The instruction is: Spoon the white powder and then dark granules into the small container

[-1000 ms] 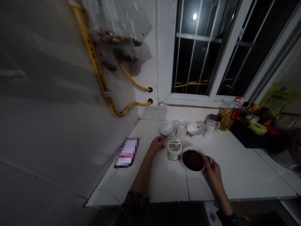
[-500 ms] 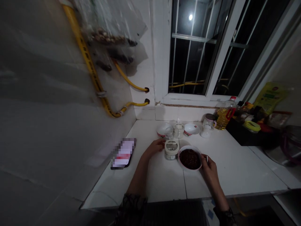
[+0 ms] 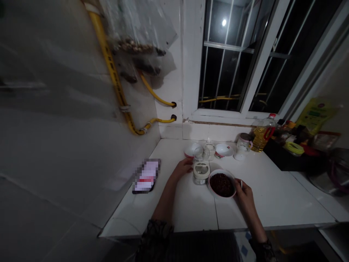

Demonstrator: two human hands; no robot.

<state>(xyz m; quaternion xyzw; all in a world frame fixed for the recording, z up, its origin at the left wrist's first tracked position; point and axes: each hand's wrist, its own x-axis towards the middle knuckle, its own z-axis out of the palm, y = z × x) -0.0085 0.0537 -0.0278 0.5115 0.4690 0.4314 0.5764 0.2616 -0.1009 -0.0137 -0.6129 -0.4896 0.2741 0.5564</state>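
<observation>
On the white counter (image 3: 272,196) stands a white bowl (image 3: 222,185) full of dark red-brown flakes. My right hand (image 3: 244,193) grips the bowl's right rim, and a thin pale handle sticks up by its fingers. Left of the bowl is a small glass jar (image 3: 201,172) with a cream flip lid. My left hand (image 3: 183,167) lies beside that jar with fingers curled, touching its left side.
Behind the jar stand two small white bowls (image 3: 223,150), a clear jar (image 3: 209,150) and a lidded pot (image 3: 243,145). An oil bottle (image 3: 262,133) and packets crowd the right. A phone (image 3: 146,176) lies at the left. Yellow pipes (image 3: 120,87) run down the wall.
My left hand has crept right to the jar's side. The right hand keeps hold of the bowl; only my view has shifted slightly.
</observation>
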